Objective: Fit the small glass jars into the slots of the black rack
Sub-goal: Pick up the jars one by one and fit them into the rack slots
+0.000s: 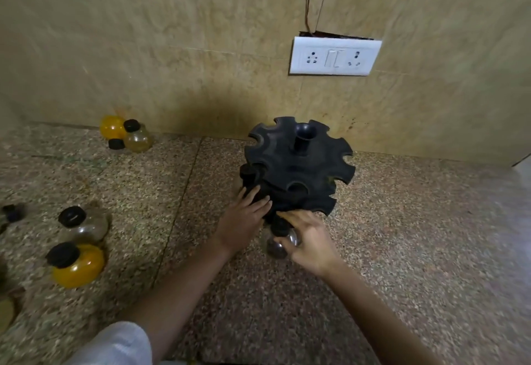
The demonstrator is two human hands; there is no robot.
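Observation:
The black rack [298,163] stands on the speckled counter near the wall, with notched tiers and a centre post. My left hand [244,221] rests with straight fingers against the rack's lower tier on its near left side. My right hand [307,238] grips a small clear glass jar [277,246] with a black cap, held at the lower tier's near edge. Another black cap [248,170] shows in a slot on the rack's left. Loose jars lie to the left: a clear one [86,225], a yellow one [77,265], and a pair by the wall [126,134].
A white socket plate [333,55] is on the tiled wall above the rack, with wires running up from it. More dark caps [13,213] lie at the far left edge. Open counter stretches to the right of the rack.

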